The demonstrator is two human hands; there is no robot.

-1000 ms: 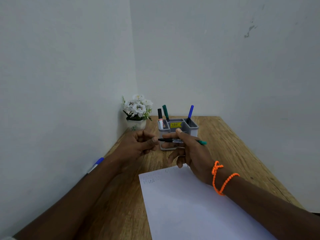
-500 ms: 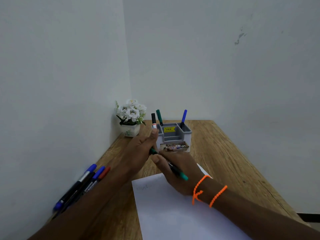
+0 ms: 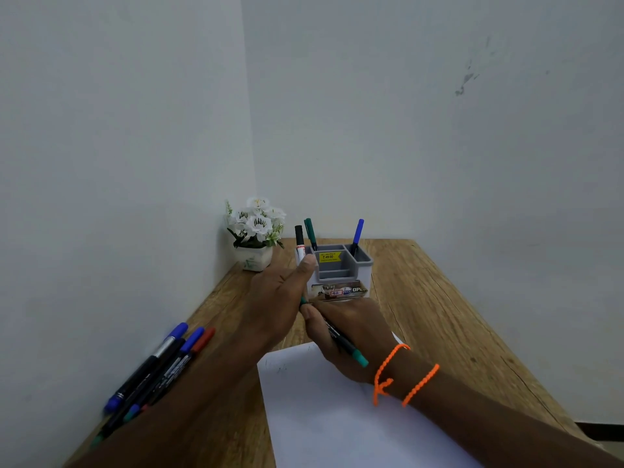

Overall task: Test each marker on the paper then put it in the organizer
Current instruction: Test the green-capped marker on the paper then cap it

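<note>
Left hand [image 3: 280, 298] hides the marker's [image 3: 344, 342] front end; forearm covers the spare markers' [image 3: 158, 369] lower ends; paper [image 3: 337, 417] runs off bottom edge.

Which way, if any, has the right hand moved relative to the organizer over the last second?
Yes. The right hand, gripping the green marker, has dropped from level with the organizer toward the paper.

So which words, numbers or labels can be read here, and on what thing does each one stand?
"49.00": yellow sticker inside the organizer; its smaller lines are too blurred.
"OPE": front label of the organizer, cut off; the rest is unreadable.
Print on the markers and the held marker: too small.
</note>
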